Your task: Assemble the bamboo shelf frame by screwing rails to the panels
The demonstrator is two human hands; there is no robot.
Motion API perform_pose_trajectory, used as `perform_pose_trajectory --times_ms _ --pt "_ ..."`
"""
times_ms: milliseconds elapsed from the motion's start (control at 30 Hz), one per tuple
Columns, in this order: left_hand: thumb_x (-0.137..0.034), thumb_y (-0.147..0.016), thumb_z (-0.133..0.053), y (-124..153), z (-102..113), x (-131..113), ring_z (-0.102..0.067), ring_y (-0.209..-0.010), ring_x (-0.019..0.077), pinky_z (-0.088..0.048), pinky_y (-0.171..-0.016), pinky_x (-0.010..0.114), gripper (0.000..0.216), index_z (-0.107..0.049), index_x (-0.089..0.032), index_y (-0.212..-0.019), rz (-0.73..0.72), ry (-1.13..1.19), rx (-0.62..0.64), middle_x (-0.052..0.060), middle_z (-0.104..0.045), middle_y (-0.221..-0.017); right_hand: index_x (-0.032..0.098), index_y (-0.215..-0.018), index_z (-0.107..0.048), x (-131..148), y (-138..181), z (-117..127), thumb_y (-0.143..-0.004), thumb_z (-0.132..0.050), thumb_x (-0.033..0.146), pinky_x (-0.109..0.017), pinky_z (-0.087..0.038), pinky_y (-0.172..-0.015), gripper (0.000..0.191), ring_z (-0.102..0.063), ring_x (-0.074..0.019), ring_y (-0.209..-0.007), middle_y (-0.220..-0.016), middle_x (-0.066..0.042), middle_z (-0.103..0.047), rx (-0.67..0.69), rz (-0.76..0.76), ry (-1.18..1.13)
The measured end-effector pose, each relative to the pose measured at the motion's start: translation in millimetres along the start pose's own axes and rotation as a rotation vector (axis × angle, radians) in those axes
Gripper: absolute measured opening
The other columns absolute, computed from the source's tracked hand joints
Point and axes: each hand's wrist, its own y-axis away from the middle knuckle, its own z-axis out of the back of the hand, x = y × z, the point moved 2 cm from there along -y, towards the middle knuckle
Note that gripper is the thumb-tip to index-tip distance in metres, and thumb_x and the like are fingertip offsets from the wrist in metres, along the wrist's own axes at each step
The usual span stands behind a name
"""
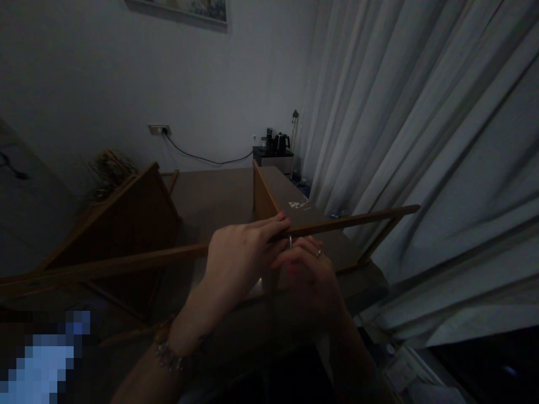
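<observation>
A long wooden rail (155, 257) of a part-assembled wooden frame runs across in front of me. My left hand (238, 252) lies over this rail, its fingers closed round it where an upright wooden panel (266, 193) meets it. Just below the rail, my right hand (318, 269) is closed, thumb and fingers pinched together close to my left fingertips. A small, thin silvery piece (290, 241) shows upright between the two hands; its kind and lower end are hidden. At the left stands a larger dark wooden panel (122, 224), tilted in view.
Small pale pieces (298, 205) lie on the brown surface (210, 191) beyond the rail. A black kettle (280, 143) stands on a small cabinet (275, 164) at the back. A cord (210, 161) runs to a wall socket (159, 129). Long curtains (379, 112) hang at the right.
</observation>
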Motion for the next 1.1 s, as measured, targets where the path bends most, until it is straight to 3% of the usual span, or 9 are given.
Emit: perform_pose_trajectory --times_ms 167,333,533,633,900,1100 --pt "-0.043 -0.085 -0.062 1.3 -2.1 0.7 -0.073 -0.080 0.0221 -0.049 -0.051 0.031 0.027 -0.068 -0.038 -0.111 -0.010 -0.002 -0.002 -0.011 -0.068 -0.116 0.025 -0.077 -0.064 2.4 4.3 9.5 -0.100 -0.038 0.036 -0.029 -0.035 -0.071 0.036 -0.051 -0.0113 -0.066 -0.065 0.004 -0.053 -0.103 -0.187 -0.219" --pt "-0.042 -0.085 -0.062 2.3 -3.3 0.8 -0.073 -0.083 0.0214 -0.049 -0.052 0.030 0.027 -0.067 -0.037 -0.112 -0.009 0.018 -0.006 -0.011 -0.067 -0.117 0.023 -0.071 -0.064 -3.7 4.0 8.3 -0.097 -0.044 0.047 -0.025 -0.038 -0.058 0.040 -0.051 -0.0097 -0.055 -0.057 0.004 -0.055 -0.055 -0.376 -0.538" --pt "-0.040 -0.085 -0.063 1.8 -2.3 1.6 -0.072 -0.086 0.0212 -0.049 -0.054 0.029 0.028 -0.067 -0.036 -0.112 -0.011 0.044 -0.004 -0.009 -0.068 -0.116 0.025 -0.076 -0.067 -9.8 6.4 2.4 -0.094 -0.046 0.052 -0.027 -0.048 -0.080 0.039 -0.067 -0.0141 -0.080 -0.079 0.001 -0.072 -0.061 -0.472 -0.756" --pt "-0.040 -0.085 -0.063 1.8 -1.7 1.4 -0.073 -0.086 0.0213 -0.048 -0.053 0.028 0.028 -0.067 -0.036 -0.112 -0.009 0.042 0.000 -0.008 -0.068 -0.116 0.025 -0.075 -0.065 -9.6 8.2 1.3 -0.095 -0.042 0.054 -0.029 -0.050 -0.083 0.042 -0.069 -0.0149 -0.084 -0.075 0.001 -0.072 -0.117 -0.516 -0.823" --pt "-0.039 -0.086 -0.062 1.1 -0.7 0.7 -0.072 -0.089 0.0205 -0.050 -0.057 0.028 0.028 -0.067 -0.036 -0.114 0.010 0.046 0.029 -0.006 -0.067 -0.118 0.023 -0.080 -0.068 -2.8 11.8 3.0 -0.098 -0.041 0.045 -0.033 -0.054 -0.082 0.039 -0.071 -0.0176 -0.084 -0.080 -0.002 -0.073 -0.135 -0.429 -0.722" --pt "-0.038 -0.087 -0.060 0.9 -1.2 1.7 -0.072 -0.089 0.0218 -0.052 -0.057 0.028 0.031 -0.064 -0.037 -0.118 0.012 0.029 0.067 -0.007 -0.065 -0.121 0.023 -0.085 -0.069 6.6 18.9 -5.4 -0.099 -0.040 0.037 -0.028 -0.050 -0.075 0.035 -0.067 -0.0153 -0.081 -0.085 -0.002 -0.073 -0.113 -0.350 -0.459"
